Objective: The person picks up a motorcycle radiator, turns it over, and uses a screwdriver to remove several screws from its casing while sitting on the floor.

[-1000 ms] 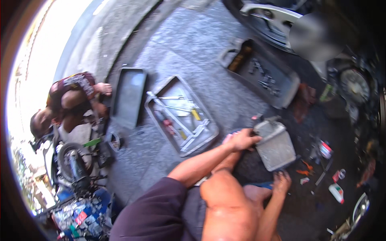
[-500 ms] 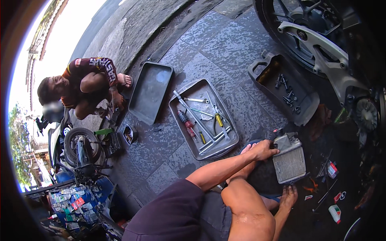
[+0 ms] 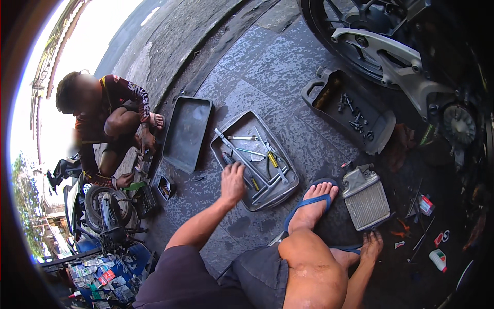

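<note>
My left hand hovers low over the left edge of a grey tool tray, fingers apart and pointing down. It covers most of the red-handled screwdrivers; a dark grey tool end shows past its fingertips. Also in the tray lie a long ratchet bar, a yellow-handled screwdriver and several other hand tools. A small finned radiator stands on the ground at the right. Below its lower edge, my right hand has its fingers bent beside a dark thin piece; what they hold is unclear.
A cut-open black container holds several bolts. Behind it is a motorcycle wheel and light swingarm. A dark empty tray lies left of the tools. A person squats at the far left. Bottles and small parts lie right.
My left hand has let go of the radiator's top and swung left to the tool tray. My right hand stays by the radiator's lower edge. The squatting person has bent forward.
</note>
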`<state>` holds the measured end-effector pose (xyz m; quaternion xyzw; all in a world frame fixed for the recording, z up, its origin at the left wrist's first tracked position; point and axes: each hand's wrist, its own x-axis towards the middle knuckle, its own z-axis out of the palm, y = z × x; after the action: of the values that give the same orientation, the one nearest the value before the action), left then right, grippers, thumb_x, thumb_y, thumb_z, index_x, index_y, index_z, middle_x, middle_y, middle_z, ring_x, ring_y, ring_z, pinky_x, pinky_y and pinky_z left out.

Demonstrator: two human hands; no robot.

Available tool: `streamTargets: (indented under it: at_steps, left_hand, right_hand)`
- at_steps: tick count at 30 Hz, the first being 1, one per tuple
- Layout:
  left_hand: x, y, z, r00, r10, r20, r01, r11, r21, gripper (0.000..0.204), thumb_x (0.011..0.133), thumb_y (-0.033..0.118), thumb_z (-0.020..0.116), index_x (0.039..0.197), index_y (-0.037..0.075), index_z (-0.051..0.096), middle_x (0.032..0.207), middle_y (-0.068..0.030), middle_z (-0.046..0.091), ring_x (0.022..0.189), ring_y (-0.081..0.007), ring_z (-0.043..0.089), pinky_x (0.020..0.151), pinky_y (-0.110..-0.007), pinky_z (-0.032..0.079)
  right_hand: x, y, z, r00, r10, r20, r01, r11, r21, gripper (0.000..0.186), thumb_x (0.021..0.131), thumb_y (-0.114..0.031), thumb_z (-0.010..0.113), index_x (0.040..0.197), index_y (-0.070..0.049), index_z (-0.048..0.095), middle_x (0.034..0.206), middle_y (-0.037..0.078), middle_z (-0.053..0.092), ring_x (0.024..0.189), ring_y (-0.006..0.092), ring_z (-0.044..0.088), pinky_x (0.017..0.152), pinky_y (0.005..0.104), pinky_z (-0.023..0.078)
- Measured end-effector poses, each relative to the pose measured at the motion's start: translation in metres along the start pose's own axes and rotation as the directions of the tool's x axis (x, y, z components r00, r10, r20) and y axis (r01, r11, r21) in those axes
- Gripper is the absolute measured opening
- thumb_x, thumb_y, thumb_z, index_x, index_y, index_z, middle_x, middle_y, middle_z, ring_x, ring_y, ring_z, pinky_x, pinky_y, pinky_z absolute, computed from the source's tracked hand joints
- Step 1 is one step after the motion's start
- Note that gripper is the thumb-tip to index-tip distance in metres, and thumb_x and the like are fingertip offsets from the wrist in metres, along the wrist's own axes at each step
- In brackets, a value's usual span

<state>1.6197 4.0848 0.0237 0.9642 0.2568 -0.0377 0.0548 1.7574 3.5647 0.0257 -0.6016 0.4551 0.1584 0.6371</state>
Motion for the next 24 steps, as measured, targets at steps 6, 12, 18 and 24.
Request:
streamTargets:
  at_steps: [6, 12, 18, 24]
  left_hand:
    - [0.060, -0.060, -0.003, 0.855, 0.378, 0.355, -0.477, 0.842, 0.253, 0.031, 0.089, 0.017, 0.053, 0.118, 0.009, 0.060, 0.128, -0.0143, 0.058, 0.127, -0.0361, 0.049, 0.109, -0.047, 0.036]
    - [0.069, -0.083, -0.012, 0.741, 0.543, 0.396, -0.639, 0.751, 0.166, 0.021, 0.083, 0.024, 0.065, 0.101, 0.012, 0.063, 0.102, -0.0098, 0.061, 0.101, -0.0305, 0.055, 0.086, -0.044, 0.042]
    - [0.073, 0.002, -0.087, 0.778, 0.589, 0.218, -0.595, 0.802, -0.047, 0.018, 0.064, 0.011, 0.063, 0.076, 0.007, 0.051, 0.079, -0.0143, 0.054, 0.079, -0.0356, 0.052, 0.073, -0.046, 0.040]
    - [0.053, 0.170, -0.084, 0.782, 0.485, 0.393, -0.200, 0.791, -0.578, 0.028, 0.069, 0.011, 0.065, 0.092, -0.002, 0.054, 0.084, -0.0220, 0.061, 0.076, -0.0348, 0.062, 0.072, -0.042, 0.050]
  right_hand:
    - [0.024, 0.021, -0.020, 0.989, -0.003, 0.148, -0.026, 0.980, 0.195, 0.047, 0.092, 0.003, 0.061, 0.136, 0.009, 0.047, 0.139, 0.026, 0.043, 0.123, 0.0388, 0.049, 0.099, 0.0509, 0.053]
    - [0.037, 0.032, -0.012, 0.984, -0.081, 0.161, 0.060, 0.990, 0.131, 0.037, 0.089, 0.006, 0.059, 0.126, 0.010, 0.055, 0.116, 0.021, 0.059, 0.108, 0.0317, 0.061, 0.093, 0.0453, 0.057]
    - [0.032, 0.032, -0.022, 0.987, -0.117, 0.109, 0.099, 0.982, 0.162, 0.033, 0.092, 0.000, 0.063, 0.124, 0.008, 0.060, 0.116, 0.019, 0.063, 0.101, 0.0275, 0.067, 0.085, 0.0325, 0.062]
    - [0.019, 0.037, -0.020, 0.981, -0.165, 0.105, 0.133, 0.957, 0.259, 0.035, 0.092, -0.001, 0.064, 0.124, 0.009, 0.060, 0.114, 0.021, 0.066, 0.099, 0.0259, 0.070, 0.086, 0.0308, 0.062]
